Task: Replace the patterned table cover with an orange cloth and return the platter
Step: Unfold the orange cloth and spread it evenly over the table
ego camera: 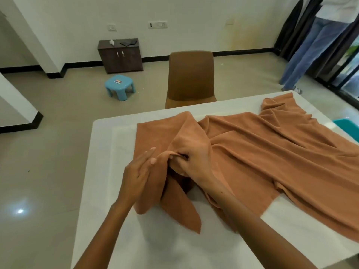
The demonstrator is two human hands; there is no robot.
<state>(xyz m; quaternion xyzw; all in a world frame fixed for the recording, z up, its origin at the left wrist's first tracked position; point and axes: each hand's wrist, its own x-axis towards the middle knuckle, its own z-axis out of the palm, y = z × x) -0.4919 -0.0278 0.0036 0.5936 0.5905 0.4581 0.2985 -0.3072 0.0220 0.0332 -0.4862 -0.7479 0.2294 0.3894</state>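
An orange cloth [262, 148] lies rumpled and partly spread over the white table [104, 171], with folds bunched near the left end. My right hand [196, 162] grips a raised fold of the cloth, fingers curled into it. My left hand [138, 173] lies beside it with straight fingers against the same fold, a flap of cloth draped by its palm. Neither a patterned cover nor a platter is in view.
A brown chair [191, 76] stands at the table's far side. On the floor sit a blue plastic stool [119, 86] and a dark cabinet [120, 55] by the wall. A person in jeans [310, 55] stands at the far right. A teal object [347, 127] pokes past the table's right edge.
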